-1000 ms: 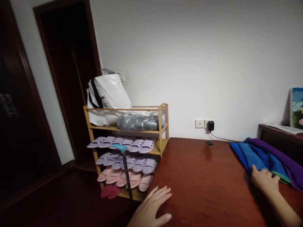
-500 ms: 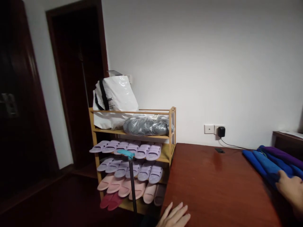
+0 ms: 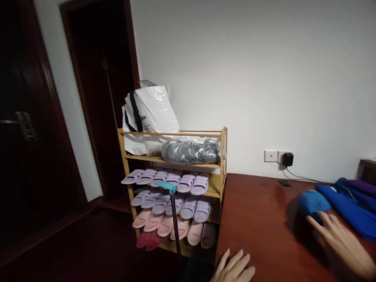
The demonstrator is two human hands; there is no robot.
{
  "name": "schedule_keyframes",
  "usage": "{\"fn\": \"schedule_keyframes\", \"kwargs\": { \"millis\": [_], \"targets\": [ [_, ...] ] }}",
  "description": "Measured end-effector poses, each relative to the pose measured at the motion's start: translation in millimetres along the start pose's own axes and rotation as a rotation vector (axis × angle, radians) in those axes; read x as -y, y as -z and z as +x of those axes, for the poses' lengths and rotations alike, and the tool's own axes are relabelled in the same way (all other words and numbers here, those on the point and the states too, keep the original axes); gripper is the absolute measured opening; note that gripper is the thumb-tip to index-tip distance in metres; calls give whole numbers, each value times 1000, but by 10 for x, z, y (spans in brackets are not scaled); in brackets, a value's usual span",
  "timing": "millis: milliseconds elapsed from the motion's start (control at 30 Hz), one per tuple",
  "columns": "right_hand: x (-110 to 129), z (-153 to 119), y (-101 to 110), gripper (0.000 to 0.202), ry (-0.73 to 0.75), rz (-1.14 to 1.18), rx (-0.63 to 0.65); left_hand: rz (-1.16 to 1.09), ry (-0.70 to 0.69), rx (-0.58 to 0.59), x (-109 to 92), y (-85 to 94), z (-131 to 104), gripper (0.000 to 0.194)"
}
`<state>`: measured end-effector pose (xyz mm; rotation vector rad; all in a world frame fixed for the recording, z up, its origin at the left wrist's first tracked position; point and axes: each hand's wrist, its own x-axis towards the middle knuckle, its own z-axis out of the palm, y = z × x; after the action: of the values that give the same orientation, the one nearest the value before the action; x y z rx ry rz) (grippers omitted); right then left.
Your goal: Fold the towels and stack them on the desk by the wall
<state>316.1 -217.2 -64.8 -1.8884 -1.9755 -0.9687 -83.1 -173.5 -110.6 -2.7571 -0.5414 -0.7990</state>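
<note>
My left hand (image 3: 235, 268) lies flat near the front left edge of the reddish-brown table (image 3: 258, 219), fingers spread and nothing in them. On the right, my right hand (image 3: 335, 235) holds a piece of lighter blue cloth (image 3: 314, 201) by its near side, over the tabletop. A dark shadow falls beside the cloth, and its exact kind is not clear. Just right of it lies a pile of darker blue fabric (image 3: 346, 205) with a purple piece (image 3: 362, 186) behind. My right fingertips are partly blurred, and the underside of the held cloth is hidden.
Left of the table stands a wooden shoe rack (image 3: 225, 156) with rows of slippers (image 3: 188, 207), a white bag (image 3: 155, 109) and a plastic-wrapped grey bundle (image 3: 190, 152). A pole with a turquoise top (image 3: 167, 186) stands before it. A black plug adapter (image 3: 288, 159) trails a cable.
My right hand has drawn the lighter blue cloth leftward, away from the blue pile. My left hand stays on the table. The whole view has shifted a little to the left.
</note>
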Motion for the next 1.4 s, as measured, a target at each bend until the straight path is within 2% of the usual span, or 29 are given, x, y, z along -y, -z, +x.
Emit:
{"fn": "schedule_keyframes", "kwargs": {
  "millis": [100,200,267,333,433,533,600,700,767,867,933,1033,1100,1200,1267,1333,1400],
  "targets": [
    [563,-449,96,53,-64,96,163,-152,65,206,-77,419,113,48],
    [841,-730,218,42,-127,325,289,-296,158,318,-158,675,196,58],
    [899,-709,354,50,-199,466,337,-353,197,364,-211,748,217,57],
    [922,-583,508,58,-283,506,301,-373,225,390,-249,780,226,57],
    [1009,-421,665,61,-206,474,250,-365,252,406,-272,802,244,56],
    [1203,-438,710,58,-122,499,327,-359,253,390,-280,804,246,55],
    [1336,-518,749,64,-97,495,326,-362,261,342,-290,793,220,54],
    [1439,-640,873,82,7,509,193,-360,312,205,-321,796,164,46],
    [1420,-695,952,84,27,489,64,-365,341,90,-363,842,155,34],
    [1318,-741,974,71,111,350,-59,-380,340,-18,-483,969,242,28],
    [1269,-768,934,60,199,249,-95,-384,281,35,-607,1027,364,36],
    [1265,-834,868,57,211,151,-172,-408,73,218,-813,958,568,67],
    [1268,-900,843,63,200,143,-227,-406,-23,274,-926,822,663,72],
    [1218,-1010,834,82,223,188,-255,-354,-34,277,-1023,614,707,66],
    [1151,-1072,851,87,261,205,-244,-309,-44,273,-1048,519,692,59],
    [1076,-1115,885,74,293,213,-242,-277,-74,274,-1062,444,667,52],
    [1002,-1136,931,52,303,240,-229,-266,-88,275,-1085,373,656,43]
  ]
}}
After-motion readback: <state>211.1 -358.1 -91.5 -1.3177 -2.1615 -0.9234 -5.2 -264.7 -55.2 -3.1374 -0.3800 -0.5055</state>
